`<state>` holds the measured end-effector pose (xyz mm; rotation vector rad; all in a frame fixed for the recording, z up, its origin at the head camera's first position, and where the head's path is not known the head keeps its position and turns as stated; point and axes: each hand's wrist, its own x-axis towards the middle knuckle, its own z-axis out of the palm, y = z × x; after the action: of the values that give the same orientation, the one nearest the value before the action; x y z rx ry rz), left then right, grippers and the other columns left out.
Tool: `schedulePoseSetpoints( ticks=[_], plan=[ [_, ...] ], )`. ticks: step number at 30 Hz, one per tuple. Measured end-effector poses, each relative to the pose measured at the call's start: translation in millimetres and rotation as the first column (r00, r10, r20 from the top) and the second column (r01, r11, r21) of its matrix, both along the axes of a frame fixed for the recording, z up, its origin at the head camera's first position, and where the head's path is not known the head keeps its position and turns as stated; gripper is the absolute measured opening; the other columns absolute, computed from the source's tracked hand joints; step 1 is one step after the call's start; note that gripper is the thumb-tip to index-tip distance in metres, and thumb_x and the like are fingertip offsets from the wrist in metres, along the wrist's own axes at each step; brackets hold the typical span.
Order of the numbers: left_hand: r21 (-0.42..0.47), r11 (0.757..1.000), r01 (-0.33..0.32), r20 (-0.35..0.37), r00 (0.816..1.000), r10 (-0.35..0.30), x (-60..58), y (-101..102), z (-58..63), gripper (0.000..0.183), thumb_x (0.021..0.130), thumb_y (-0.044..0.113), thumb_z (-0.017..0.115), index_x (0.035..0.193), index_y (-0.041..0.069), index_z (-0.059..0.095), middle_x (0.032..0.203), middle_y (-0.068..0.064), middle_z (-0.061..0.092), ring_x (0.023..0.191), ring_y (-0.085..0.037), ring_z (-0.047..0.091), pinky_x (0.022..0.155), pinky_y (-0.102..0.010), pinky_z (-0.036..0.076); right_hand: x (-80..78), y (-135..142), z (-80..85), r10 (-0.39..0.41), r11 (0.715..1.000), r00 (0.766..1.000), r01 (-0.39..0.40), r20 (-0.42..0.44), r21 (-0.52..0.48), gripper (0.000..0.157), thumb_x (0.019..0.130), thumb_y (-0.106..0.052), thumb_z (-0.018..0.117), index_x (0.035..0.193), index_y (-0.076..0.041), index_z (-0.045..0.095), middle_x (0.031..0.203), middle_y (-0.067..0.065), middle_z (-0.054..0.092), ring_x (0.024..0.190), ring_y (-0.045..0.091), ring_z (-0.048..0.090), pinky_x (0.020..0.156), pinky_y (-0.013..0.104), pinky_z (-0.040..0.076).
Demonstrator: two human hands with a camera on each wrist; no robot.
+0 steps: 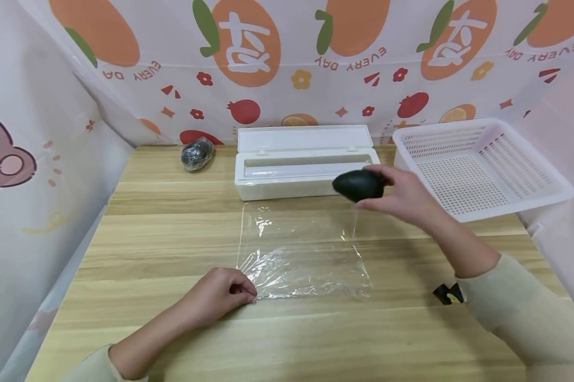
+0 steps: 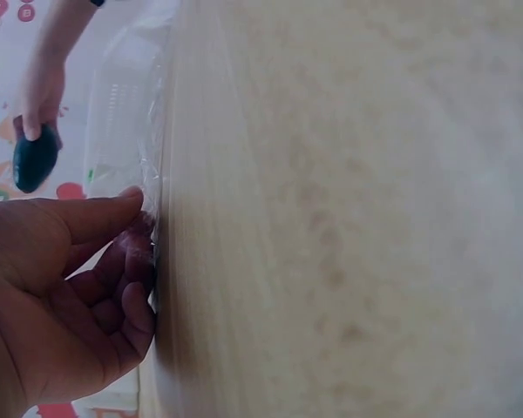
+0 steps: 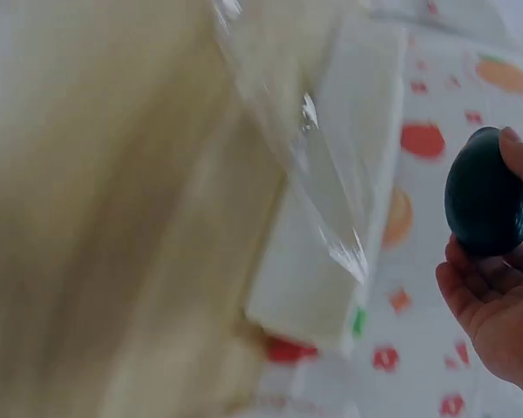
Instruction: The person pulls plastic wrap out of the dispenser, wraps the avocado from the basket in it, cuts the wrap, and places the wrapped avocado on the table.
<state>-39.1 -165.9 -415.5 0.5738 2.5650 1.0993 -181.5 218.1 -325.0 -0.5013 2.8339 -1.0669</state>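
Note:
A sheet of clear cling film [image 1: 296, 254] stretches from the white film box [image 1: 287, 188] toward the front of the table. Thumb and forefinger of my left hand [image 1: 222, 292] pinch its near left corner, low over the wood; the left wrist view shows this pinch at the film's edge. Up in the air, my right hand [image 1: 403, 196] grips a dark green avocado [image 1: 358, 185] between thumb and fingers. In the head view the avocado overlaps the front right of the box. The right wrist view shows the same avocado [image 3: 486, 193] from the side.
The box lid [image 1: 306, 139] stands raised, with a film roll [image 1: 306, 170] inside. At the back left lies a film-wrapped dark avocado [image 1: 197, 154]. A white perforated basket [image 1: 521, 204] stands at the right. Near the right sleeve lies a small black and yellow object [image 1: 443, 294].

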Motion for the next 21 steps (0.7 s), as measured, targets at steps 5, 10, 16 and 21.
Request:
schedulePoseSetpoints(
  ticks=[5, 10, 16, 21],
  plan=[
    [0.005, 1.0, -0.006, 0.016, 1.0, 0.006, -0.6, 0.8, -0.3, 0.008, 0.082, 0.012, 0.078, 0.08, 0.02, 0.075, 0.074, 0.014, 0.065, 0.066, 0.002, 0.056, 0.059, -0.02, 0.05, 10.5, -26.6, -27.6, 0.091, 0.994, 0.995, -0.093, 0.037, 0.049, 0.079, 0.07, -0.041, 0.089, 0.138, -0.016, 0.055, 0.129, 0.007, 0.062, 0.111, 0.028, 0.06, 0.091, 0.048, 0.051],
    [0.018, 1.0, 0.002, 0.023, 1.0, -0.003, -1.7, 0.3, 1.5, 0.01, 0.082, 0.012, 0.078, 0.08, 0.021, 0.075, 0.073, 0.014, 0.065, 0.065, 0.002, 0.055, 0.059, -0.02, 0.05, 19.5, -51.3, -44.7, 0.175, 0.982, 0.981, -0.18, 0.078, 0.053, 0.08, 0.07, -0.04, 0.089, 0.138, -0.015, 0.055, 0.13, 0.003, 0.061, 0.113, 0.025, 0.059, 0.093, 0.045, 0.051],
    [0.016, 1.0, 0.011, 0.036, 0.999, -0.012, -1.8, 0.3, 2.3, 0.009, 0.082, 0.012, 0.078, 0.08, 0.02, 0.075, 0.071, 0.015, 0.065, 0.064, 0.001, 0.056, 0.059, -0.02, 0.05, 27.2, -77.3, -58.3, 0.261, 0.964, 0.96, -0.265, 0.099, 0.026, 0.08, 0.071, -0.037, 0.089, 0.138, -0.009, 0.055, 0.132, 0.005, 0.062, 0.119, 0.023, 0.057, 0.097, 0.043, 0.049],
    [0.011, 1.0, 0.013, 0.043, 0.999, -0.013, -1.8, -0.6, 3.4, 0.008, 0.083, 0.012, 0.078, 0.081, 0.019, 0.075, 0.072, 0.015, 0.064, 0.065, 0.001, 0.055, 0.059, -0.021, 0.05, 31.4, -89.8, -67.6, 0.302, 0.95, 0.95, -0.307, 0.081, 0.059, 0.079, 0.071, -0.038, 0.089, 0.135, -0.007, 0.057, 0.131, 0.007, 0.063, 0.117, 0.022, 0.058, 0.096, 0.041, 0.049]
  ],
)
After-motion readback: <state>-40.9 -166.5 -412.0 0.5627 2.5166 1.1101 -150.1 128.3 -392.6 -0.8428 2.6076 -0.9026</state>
